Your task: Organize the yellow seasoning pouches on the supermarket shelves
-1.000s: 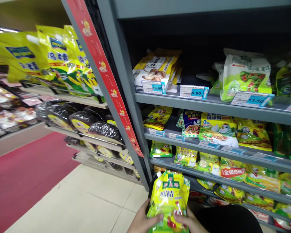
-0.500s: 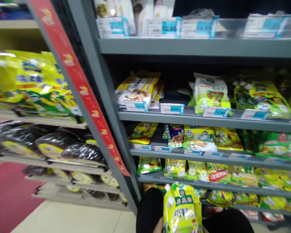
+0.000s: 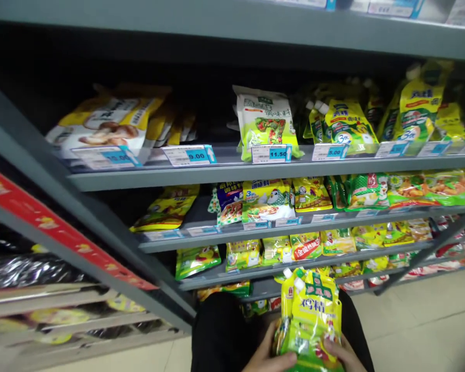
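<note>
Low in front of me, over my knees, I hold a stack of yellow-green seasoning pouches [image 3: 315, 310], at least two, with white spout caps at their top left corners. My left hand [image 3: 269, 354] grips the stack's left side, thumb lying across the lower front. On the other side, my right hand [image 3: 344, 354] has its fingers on the front of the pouches near the lower right edge. A shiny green lower part shows between the hands. How the fingers lie behind the stack is hidden.
Grey shelves [image 3: 225, 175] rise ahead, holding rows of seasoning packets. A white-green packet [image 3: 269, 121] stands above the 11.50 price tag. To the left are a red-banded post [image 3: 67, 240] and a rack of black-wrapped goods [image 3: 34, 271]. My dark-clothed knee [image 3: 217, 330] is near the lowest shelves.
The view has swung right and closer to the shelves. The pouches have come higher into view, showing more than one and both my hands around them.
</note>
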### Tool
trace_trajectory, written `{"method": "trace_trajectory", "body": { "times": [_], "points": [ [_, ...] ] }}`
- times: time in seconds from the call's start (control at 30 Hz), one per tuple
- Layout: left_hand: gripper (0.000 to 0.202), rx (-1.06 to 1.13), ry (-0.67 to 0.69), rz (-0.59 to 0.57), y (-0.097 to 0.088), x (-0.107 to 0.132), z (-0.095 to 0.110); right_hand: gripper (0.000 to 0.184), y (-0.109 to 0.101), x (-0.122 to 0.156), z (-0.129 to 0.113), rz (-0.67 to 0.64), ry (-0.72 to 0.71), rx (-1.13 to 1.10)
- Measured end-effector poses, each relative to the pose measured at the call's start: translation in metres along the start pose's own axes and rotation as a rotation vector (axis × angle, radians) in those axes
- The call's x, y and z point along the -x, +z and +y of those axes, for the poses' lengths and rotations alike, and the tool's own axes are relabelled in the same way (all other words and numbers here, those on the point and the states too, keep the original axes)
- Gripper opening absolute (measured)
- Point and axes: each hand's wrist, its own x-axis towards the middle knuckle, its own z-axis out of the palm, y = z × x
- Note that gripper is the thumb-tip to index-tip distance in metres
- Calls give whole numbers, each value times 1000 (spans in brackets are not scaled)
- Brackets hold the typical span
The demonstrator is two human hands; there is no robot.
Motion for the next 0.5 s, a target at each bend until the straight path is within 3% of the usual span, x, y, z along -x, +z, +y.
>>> {"method": "trace_trajectory", "body": {
  "times": [0.1,0.23,0.37,0.5],
  "points": [
    [104,60,-76,225,-20,14,6,77,38,-11,-18,-53,-28,151],
    [106,219,131,461,-55,32,21,98,114,-45,-35,-243,-110,309],
    [85,326,353,606,-93,40,52,95,193,-92,-26,-403,-149,384],
    [57,349,421,773,-136,43,85,82,253,-142,-6,-434,-173,470]
  ]
}}
